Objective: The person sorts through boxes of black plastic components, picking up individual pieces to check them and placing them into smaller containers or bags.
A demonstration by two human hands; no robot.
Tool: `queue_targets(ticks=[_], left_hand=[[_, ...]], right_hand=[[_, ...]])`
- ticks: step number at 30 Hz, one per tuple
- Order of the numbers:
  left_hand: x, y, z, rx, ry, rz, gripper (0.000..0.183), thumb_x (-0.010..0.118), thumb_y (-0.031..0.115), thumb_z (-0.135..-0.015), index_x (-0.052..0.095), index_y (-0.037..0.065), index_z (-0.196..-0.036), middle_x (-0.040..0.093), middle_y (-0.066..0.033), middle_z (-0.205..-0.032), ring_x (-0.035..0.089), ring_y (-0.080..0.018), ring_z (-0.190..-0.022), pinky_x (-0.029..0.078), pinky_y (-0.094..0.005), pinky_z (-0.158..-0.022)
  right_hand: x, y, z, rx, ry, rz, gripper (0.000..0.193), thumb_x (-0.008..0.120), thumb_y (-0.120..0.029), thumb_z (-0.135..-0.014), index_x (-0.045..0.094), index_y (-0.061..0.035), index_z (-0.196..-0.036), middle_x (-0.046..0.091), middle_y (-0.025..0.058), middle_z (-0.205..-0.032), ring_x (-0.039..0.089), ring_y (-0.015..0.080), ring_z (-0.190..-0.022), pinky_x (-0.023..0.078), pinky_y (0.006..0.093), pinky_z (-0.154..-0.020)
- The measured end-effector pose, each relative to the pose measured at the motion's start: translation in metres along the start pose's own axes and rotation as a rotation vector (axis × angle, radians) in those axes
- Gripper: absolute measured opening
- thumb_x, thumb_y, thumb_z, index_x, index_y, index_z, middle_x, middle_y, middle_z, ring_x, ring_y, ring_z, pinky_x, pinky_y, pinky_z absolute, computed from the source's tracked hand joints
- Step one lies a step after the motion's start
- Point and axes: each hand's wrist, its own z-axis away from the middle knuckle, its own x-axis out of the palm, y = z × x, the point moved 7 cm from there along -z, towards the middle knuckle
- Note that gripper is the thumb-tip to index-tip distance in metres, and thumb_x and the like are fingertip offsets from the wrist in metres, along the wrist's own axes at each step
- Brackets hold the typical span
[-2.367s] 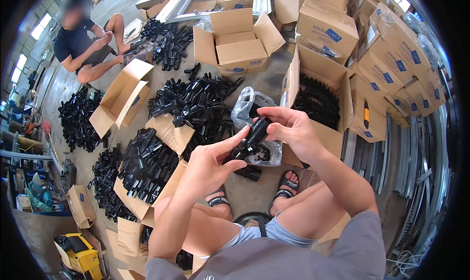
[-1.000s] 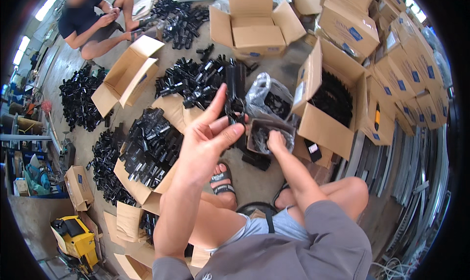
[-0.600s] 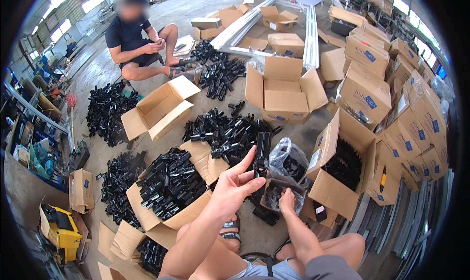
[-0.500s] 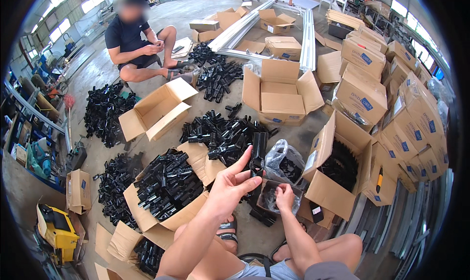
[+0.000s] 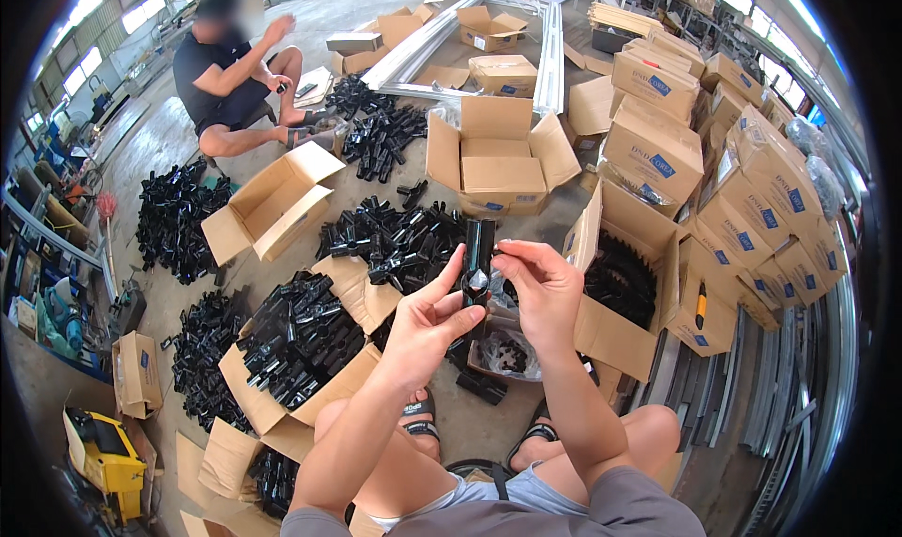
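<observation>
Clamping the glossy black tubular part [image 5: 480, 248] upright, the left hand [image 5: 425, 335] should brace firmly; at 3 o'clock, the right hand [image 5: 547, 291] sits close, grip unclear.

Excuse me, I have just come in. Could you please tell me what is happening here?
A person's left hand holds a black part upright. The right hand's fingertips are beside it; whether they pinch something small is hard to tell. Below stands a small box with little black pieces. Piles of black parts lie around, and a co-worker sits at the upper left, one hand raised.
</observation>
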Motion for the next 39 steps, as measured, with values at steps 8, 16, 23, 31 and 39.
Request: queue_targets(ticks=[8, 16, 23, 31, 39], left_hand=[[0.001, 0.005, 0.004, 0.019, 0.012, -0.049, 0.081, 0.067, -0.009, -0.095, 0.031, 0.015, -0.164, 0.07, -0.0055, -0.125, 0.063, -0.0075, -0.108, 0.052, -0.0258, -0.098], [0.001, 0.004, 0.002, 0.035, 0.043, -0.078, 0.081, 0.064, -0.015, -0.093, 0.036, 0.014, -0.163, 0.068, 0.0004, -0.122, 0.055, -0.002, -0.104, 0.049, -0.0206, -0.092], [0.0, 0.004, -0.001, 0.049, 0.032, -0.091, 0.081, 0.064, -0.016, -0.092, 0.036, 0.013, -0.163, 0.068, -0.0026, -0.127, 0.057, -0.0041, -0.109, 0.05, -0.0224, -0.095], [0.006, 0.003, -0.004, 0.068, 0.02, -0.067, 0.079, 0.063, -0.015, -0.093, 0.035, 0.01, -0.163, 0.068, -0.0025, -0.125, 0.058, -0.0043, -0.106, 0.049, -0.0221, -0.094], [0.004, 0.007, 0.004, 0.055, 0.033, -0.051, 0.08, 0.063, -0.015, -0.094, 0.034, 0.012, -0.163, 0.07, -0.004, -0.124, 0.059, -0.0039, -0.105, 0.05, -0.021, -0.093]], right_hand=[[0.002, 0.013, 0.012, 0.081, 0.042, -0.095, 0.018, 0.076, 0.003, -0.091, 0.077, 0.0052, -0.108, 0.077, 0.0092, -0.1, 0.071, 0.0116, -0.091, 0.056, 0.0242, -0.083], [0.001, 0.012, 0.018, 0.048, 0.047, 0.048, 0.019, 0.076, -0.005, -0.094, 0.076, 0.0025, -0.112, 0.077, 0.0075, -0.103, 0.068, 0.0088, -0.09, 0.055, 0.0247, -0.081], [0.008, -0.018, 0.017, -0.209, 0.101, 0.392, 0.015, 0.073, -0.007, -0.095, 0.074, 0.0018, -0.107, 0.076, 0.0135, -0.094, 0.072, 0.0182, -0.084, 0.056, 0.0306, -0.078], [-0.002, 0.007, 0.017, -0.051, 0.161, 0.109, 0.016, 0.074, -0.008, -0.096, 0.075, 0.0027, -0.108, 0.077, 0.0093, -0.096, 0.069, 0.0114, -0.085, 0.054, 0.0256, -0.079], [0.008, 0.0, 0.018, -0.013, 0.144, 0.031, 0.016, 0.076, -0.009, -0.095, 0.075, 0.0039, -0.105, 0.076, 0.007, -0.094, 0.067, 0.0089, -0.082, 0.054, 0.0246, -0.077]])
